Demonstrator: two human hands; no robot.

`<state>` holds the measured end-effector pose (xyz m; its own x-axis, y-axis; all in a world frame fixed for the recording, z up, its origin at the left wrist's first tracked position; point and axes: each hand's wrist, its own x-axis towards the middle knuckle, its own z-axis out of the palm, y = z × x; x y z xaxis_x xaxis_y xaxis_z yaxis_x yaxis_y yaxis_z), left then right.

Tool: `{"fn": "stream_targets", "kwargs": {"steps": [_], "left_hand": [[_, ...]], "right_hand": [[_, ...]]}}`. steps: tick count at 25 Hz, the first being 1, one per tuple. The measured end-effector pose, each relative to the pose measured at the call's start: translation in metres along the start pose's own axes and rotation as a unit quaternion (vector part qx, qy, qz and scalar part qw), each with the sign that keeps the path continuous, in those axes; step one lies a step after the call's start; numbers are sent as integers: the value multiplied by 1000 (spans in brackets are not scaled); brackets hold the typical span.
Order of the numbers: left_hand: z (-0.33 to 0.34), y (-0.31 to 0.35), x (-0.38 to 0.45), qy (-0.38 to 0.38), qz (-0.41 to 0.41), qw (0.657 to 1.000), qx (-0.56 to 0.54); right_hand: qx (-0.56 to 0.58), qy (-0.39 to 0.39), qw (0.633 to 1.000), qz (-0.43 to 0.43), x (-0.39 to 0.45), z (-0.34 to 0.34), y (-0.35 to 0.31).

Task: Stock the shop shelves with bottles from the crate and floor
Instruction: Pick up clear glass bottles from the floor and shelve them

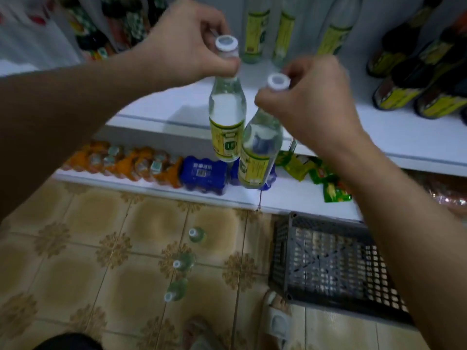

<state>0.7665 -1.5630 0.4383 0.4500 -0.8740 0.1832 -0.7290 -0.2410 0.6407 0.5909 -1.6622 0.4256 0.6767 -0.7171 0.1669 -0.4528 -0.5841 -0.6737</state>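
Observation:
My left hand (pixel 187 39) grips the neck of a clear bottle (pixel 227 114) with a white cap and a yellow-green label. My right hand (pixel 310 97) holds a second, matching bottle (pixel 257 155) by its neck, a little lower and tilted. Both bottles hang in the air in front of the white middle shelf (pixel 328 132). Three more such bottles (pixel 255 29) stand at the back of that shelf. On the tiled floor three bottles (pixel 184 262) stand in a row. The dark plastic crate (pixel 333 261) sits on the floor at the right and looks empty.
Dark bottles with yellow labels (pixel 414 82) lie on the shelf at the right. The bottom shelf (pixel 298 200) holds orange packs (pixel 126 160), blue packs (pixel 204 175) and green sachets (pixel 326 178). My sandalled feet (pixel 275 319) stand by the crate.

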Motion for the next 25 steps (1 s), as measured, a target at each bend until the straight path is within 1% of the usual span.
{"fn": "stream_targets", "kwargs": {"steps": [2,4,9,13,17,22,25], "left_hand": [[-16,11,23,32,7,999,21],[-24,20,46,51,6,998,35],[-21,27,95,57,-17,996,61],[-11,15,117,65,-24,995,72],[-5,3,130,45,-32,995,89],[-2,-5,134,34,-24,993,108],[-1,-8,132,40,-48,994,92]], "right_hand": [[-6,47,999,-19,31,-20,-10],[-15,67,997,-34,60,-31,-14],[-51,67,994,-70,113,-28,-6],[-40,66,996,-44,138,-22,10],[-66,85,994,-25,153,-15,21],[-74,75,994,-19,165,-16,26],[-51,72,996,22,167,-11,28]]}}
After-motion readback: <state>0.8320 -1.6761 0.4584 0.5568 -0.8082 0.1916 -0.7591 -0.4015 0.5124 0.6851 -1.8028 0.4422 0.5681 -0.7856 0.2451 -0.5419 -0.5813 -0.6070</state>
